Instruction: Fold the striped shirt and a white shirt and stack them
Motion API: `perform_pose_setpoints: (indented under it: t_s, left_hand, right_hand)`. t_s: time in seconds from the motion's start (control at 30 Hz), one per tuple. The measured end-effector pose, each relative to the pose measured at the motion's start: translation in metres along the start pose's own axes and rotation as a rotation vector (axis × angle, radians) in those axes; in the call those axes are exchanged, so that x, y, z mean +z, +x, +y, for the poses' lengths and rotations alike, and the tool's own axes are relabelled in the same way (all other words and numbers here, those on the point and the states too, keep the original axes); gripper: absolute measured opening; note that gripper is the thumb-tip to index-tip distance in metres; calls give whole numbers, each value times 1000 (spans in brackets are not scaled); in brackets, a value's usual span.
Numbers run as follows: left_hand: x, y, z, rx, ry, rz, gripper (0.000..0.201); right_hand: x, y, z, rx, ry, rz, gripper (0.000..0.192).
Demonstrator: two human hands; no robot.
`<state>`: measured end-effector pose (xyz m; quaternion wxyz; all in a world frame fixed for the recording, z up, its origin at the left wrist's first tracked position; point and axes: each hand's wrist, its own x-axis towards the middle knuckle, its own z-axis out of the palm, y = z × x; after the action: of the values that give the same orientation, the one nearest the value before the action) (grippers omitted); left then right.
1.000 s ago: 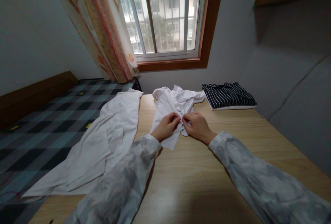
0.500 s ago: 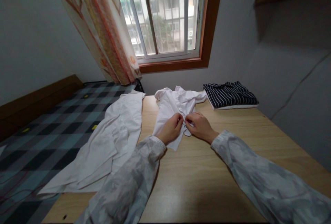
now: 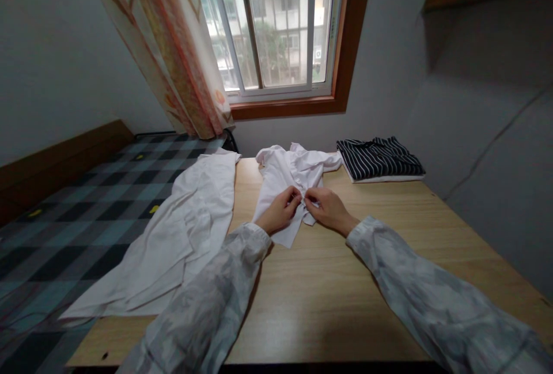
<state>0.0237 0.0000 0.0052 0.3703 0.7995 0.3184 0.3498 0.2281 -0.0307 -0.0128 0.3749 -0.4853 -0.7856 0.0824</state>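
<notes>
A small white button-up shirt point(image 3: 279, 172) lies front side up on the wooden table point(image 3: 328, 299), its collar toward the window and one sleeve stretched to the right. My left hand point(image 3: 281, 210) pinches the shirt's front edge low on the placket. Close beside it, my right hand point(image 3: 328, 208) pinches the opposite edge, the fingertips of both hands almost meeting. Whether a button is between the fingers is hidden. Above the hands a button shows on the placket. The lower hem hangs loosely spread beneath my wrists.
White garments point(image 3: 173, 235) lie spread along the table's left side, partly over a bed with a checked cover point(image 3: 108, 195). A folded black-and-white striped garment point(image 3: 380, 158) rests on a white one at the back right. Behind are a window point(image 3: 280, 34) and a flowered curtain point(image 3: 173, 51).
Both hands keep their pinch on the shirt front with only slight finger movement. The whole view has shifted a little; the garments lie as before.
</notes>
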Motion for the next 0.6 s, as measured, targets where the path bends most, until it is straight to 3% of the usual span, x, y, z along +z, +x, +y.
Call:
perform_pose_setpoints:
  t_s: [0.27,0.4,0.6]
  left_hand:
    - [0,0,-10,-124,-113,-15,35]
    - [0,1,-11,-149,-174,-23,37]
    - [3,2,-15,-128,-144,75,38]
  right_hand:
    - [1,3,7,24,200,-54,21]
    - [0,1,7,5,131,-41,21]
    - [-3,-3,-2,-37,45,87,7]
